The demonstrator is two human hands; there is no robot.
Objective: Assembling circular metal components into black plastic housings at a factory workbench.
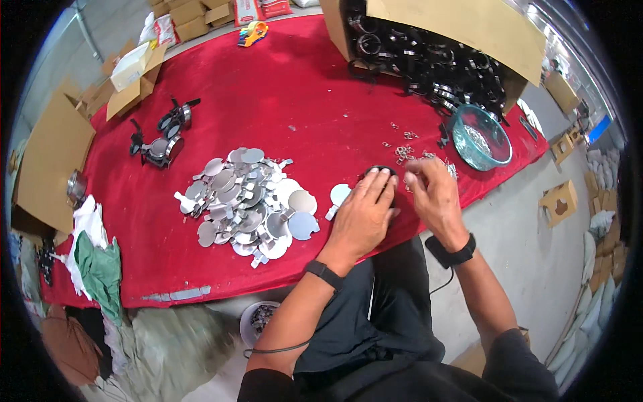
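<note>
The person is sitting at the near edge of a table covered with a red cloth (281, 87), both forearms coming up from the bottom of the frame toward its middle. The left hand (362, 211) is lying palm down, fingers together and stretched flat, pressing on a small black round part (380, 169) whose rim is just peeking out past the fingertips. The right hand (434, 194) is hovering just beside it, fingers curled inward as if pinching something tiny (whether anything is really held between them, I cannot tell). Both wrists are wearing dark bands.

Just left of the left hand a single metal disc (339, 194) is lying on the cloth, and further left, around the centre of the frame, a loose pile of metal discs (248, 201) is spreading out. Small metal clips (404, 151) are scattered just above the hands. To the upper right a teal plastic bowl (479, 137) is standing near the table's edge, and behind it, at the top of the frame, an open cardboard box (455, 27) is spilling black rings. In the upper left two assembled black pieces (161, 137) are lying apart from the pile. At the lower left a green and white rag (94, 258) is hanging over the table's edge.
</note>
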